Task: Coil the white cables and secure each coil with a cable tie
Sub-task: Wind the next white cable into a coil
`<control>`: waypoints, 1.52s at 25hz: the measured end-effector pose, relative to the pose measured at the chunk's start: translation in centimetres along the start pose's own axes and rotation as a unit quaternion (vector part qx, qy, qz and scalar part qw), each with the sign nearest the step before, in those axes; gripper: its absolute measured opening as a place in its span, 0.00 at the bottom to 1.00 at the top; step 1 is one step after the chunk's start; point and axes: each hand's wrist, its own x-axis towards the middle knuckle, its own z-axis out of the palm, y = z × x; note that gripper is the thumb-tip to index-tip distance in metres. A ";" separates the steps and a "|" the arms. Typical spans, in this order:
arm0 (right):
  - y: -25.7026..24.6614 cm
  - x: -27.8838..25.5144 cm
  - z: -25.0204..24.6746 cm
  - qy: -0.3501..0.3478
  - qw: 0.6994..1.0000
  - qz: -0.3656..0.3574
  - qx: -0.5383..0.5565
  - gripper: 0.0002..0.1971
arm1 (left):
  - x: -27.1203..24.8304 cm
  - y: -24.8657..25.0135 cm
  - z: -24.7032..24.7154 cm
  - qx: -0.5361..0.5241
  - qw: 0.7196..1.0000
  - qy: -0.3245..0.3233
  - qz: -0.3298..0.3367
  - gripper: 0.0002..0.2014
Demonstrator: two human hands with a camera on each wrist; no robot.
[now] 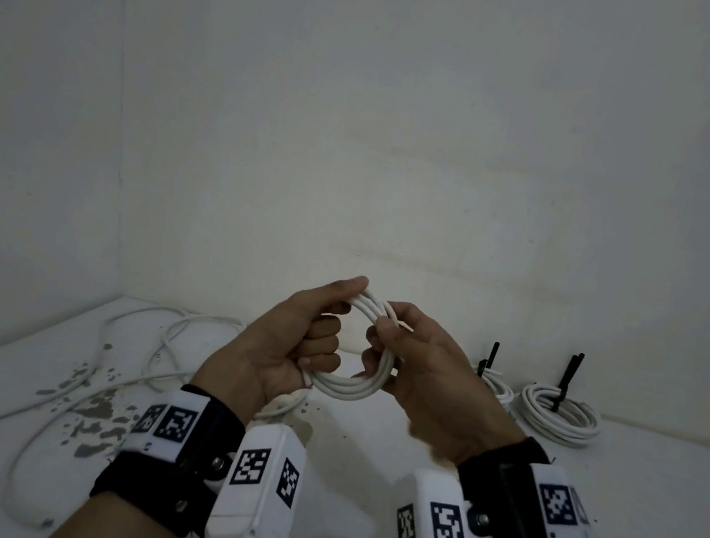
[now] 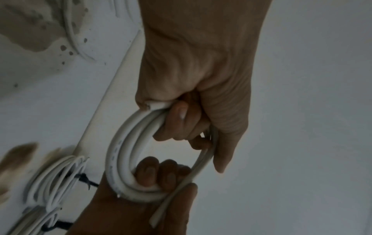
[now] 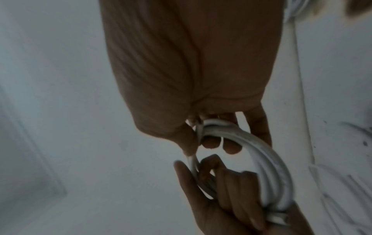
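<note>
Your left hand [image 1: 287, 350] has its grip curled around the near-left arc of the white cable coil [image 1: 345, 388], your right hand [image 1: 416, 368] pinching the far-right arc, both raised above the tabletop [image 1: 360, 475]. The cable looks light, springy and smooth, likely to unwind, so keep hold across all turns. Tied coils [image 1: 561, 414] lie right, loose cables [image 1: 140, 352] left.
</note>
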 end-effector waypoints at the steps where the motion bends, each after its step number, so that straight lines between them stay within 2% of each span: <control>1: 0.0 -0.1 -0.2 -0.013 1.000 0.000 0.002 0.07 | -0.1 0.0 0.1 0.014 1.000 0.006 0.004 0.18; 4: 0.2 -0.2 -0.4 -0.007 1.000 0.009 0.009 0.11 | -0.4 0.2 0.3 0.044 0.999 0.005 0.007 0.16; 6: 0.1 0.0 -0.3 0.045 0.999 0.013 -0.019 0.12 | -0.4 0.2 0.4 0.048 0.999 0.015 0.012 0.14; 8: 0.1 0.1 -0.3 0.134 0.982 -0.030 -0.132 0.16 | -0.1 0.0 0.4 0.045 0.998 0.042 0.025 0.14; 10: -0.1 0.0 0.0 0.184 0.951 -0.088 -0.234 0.12 | 0.3 -0.1 0.4 0.048 0.995 0.074 0.044 0.15; 12: -0.6 -0.1 0.3 0.154 0.959 -0.075 -0.225 0.09 | 0.6 0.0 0.3 0.054 0.992 0.096 0.064 0.14; 14: -1.2 -0.3 0.7 0.119 0.981 -0.024 -0.153 0.17 | 0.7 0.0 0.2 0.059 0.991 0.099 0.075 0.13; 18: -1.5 -0.2 0.8 0.126 0.990 0.041 -0.053 0.18 | 0.7 -0.2 0.1 0.080 0.989 0.092 0.085 0.11; 21: -1.7 -0.2 0.2 0.097 0.991 0.067 -0.055 0.16 | 0.7 -0.2 0.1 0.089 0.987 0.091 0.097 0.09; 23: -2.0 -0.5 -0.6 0.078 0.988 0.070 -0.113 0.12 | 0.7 -0.1 0.3 0.089 0.987 0.091 0.102 0.06; 25: -1.9 -0.6 -1.3 0.064 0.978 0.049 -0.192 0.11 | 0.6 -0.2 0.5 0.082 0.987 0.092 0.108 0.06; 27: -1.4 -0.4 -1.3 0.073 0.961 -0.002 -0.268 0.12 | 0.6 -0.4 0.8 0.070 0.986 0.094 0.116 0.05; 31: -0.1 0.2 -0.1 0.178 0.906 -0.121 -0.365 0.11 | 0.6 -0.8 1.3 0.035 0.985 0.109 0.132 0.06; 34: -0.1 0.3 0.2 0.175 0.922 -0.137 -0.317 0.11 | 0.6 -0.7 1.3 0.017 0.981 0.130 0.143 0.10; 38: -0.2 0.0 0.5 0.154 0.928 -0.159 -0.299 0.11 | 0.6 -0.7 1.4 0.017 0.977 0.145 0.154 0.11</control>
